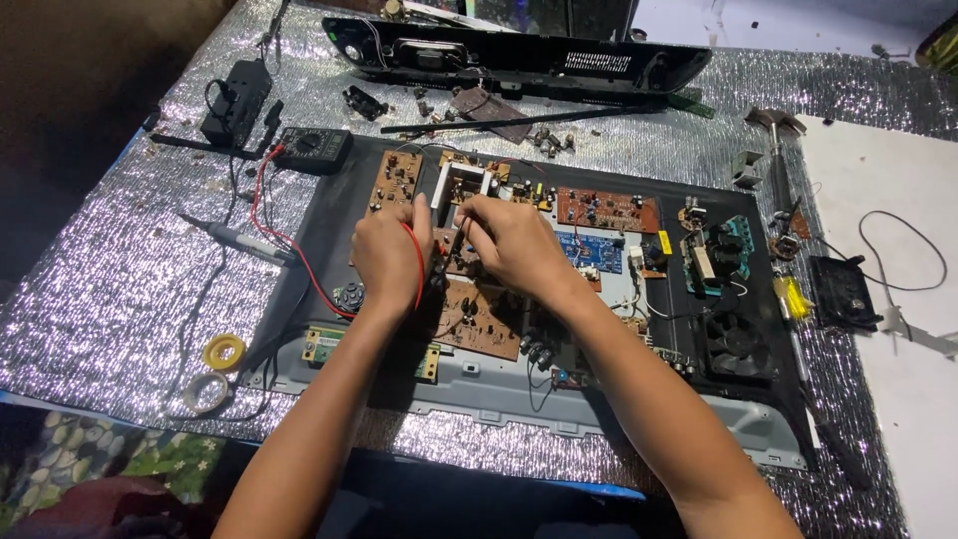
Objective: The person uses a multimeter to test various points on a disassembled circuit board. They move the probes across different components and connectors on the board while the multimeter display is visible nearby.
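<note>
My left hand (389,255) and my right hand (511,243) meet over a brown circuit board (479,317) lying on a black flat panel (329,215). A red test lead wire (417,268) runs across my left hand, which grips something thin, likely a probe; its tip is hidden. The fingers of my right hand are pinched together on the board near a white-framed transformer (461,185); what they pinch is hidden. The red wire leads back to a black multimeter (312,150) at the panel's far left corner.
More boards sit on the panel: a brown one (607,210), a blue one (591,252), a green one (717,256), and a black fan (736,344). Two tape rolls (224,352) lie at the left on silver foil (100,289). A black casing (519,55) lies at the back.
</note>
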